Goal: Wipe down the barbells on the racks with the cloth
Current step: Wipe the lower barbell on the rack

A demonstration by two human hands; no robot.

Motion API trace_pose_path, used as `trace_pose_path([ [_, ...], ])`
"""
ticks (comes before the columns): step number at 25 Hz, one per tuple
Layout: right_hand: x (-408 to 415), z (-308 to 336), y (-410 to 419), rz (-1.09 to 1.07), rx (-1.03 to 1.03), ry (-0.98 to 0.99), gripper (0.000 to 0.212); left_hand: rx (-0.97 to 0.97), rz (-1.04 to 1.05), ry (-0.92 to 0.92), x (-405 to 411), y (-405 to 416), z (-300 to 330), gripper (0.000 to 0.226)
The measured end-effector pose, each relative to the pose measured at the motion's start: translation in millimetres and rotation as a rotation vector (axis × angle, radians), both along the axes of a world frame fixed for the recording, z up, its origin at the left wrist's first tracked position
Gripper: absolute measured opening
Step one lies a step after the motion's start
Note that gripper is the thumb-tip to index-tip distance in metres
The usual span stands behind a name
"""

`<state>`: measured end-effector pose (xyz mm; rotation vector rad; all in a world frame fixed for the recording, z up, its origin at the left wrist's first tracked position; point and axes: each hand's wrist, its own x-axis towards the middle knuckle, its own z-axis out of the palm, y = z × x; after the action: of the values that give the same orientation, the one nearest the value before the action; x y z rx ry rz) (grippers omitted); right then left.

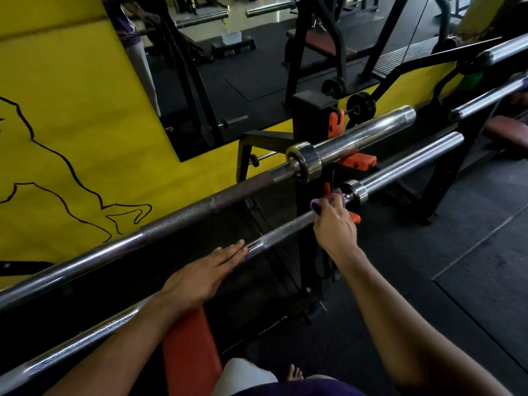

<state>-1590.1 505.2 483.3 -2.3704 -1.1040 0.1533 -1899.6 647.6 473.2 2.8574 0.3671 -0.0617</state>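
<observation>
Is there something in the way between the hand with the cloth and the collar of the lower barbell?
Nothing visible. The right hand grips the purple cloth around the lower barbell, right next to its collar. The left hand rests on the same barbell, on the opposite side.

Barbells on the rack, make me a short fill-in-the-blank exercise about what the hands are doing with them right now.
1. The right hand holds a ____ cloth against the lower barbell.
2. The left hand lies with ____ fingers on that same bar.
3. The upper barbell is touched by ____ hand.
4. The wall behind the bars is painted ____.

Missing words: purple; straight; neither; yellow
</observation>
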Motion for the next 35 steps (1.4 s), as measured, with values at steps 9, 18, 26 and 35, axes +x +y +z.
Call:
trace_pose_path([
  [9,-84,-3,-7,0.357,0.176,0.257,0.038,-0.019,0.015,0.068,2,-2,7,0.072],
  [18,-57,-32,-59,-0.705,1.139,1.747,0.031,0.024,0.056,0.055,7,-5,6,0.056],
  [26,-25,-34,21,-0.575,1.361,1.867,0.047,0.02,0.049,0.021,7,-4,5,0.056],
  [35,-50,-33,53,-0.675,1.363,1.893,0.055,0.052,-0.023,-0.001,6,6,-11,0.055],
])
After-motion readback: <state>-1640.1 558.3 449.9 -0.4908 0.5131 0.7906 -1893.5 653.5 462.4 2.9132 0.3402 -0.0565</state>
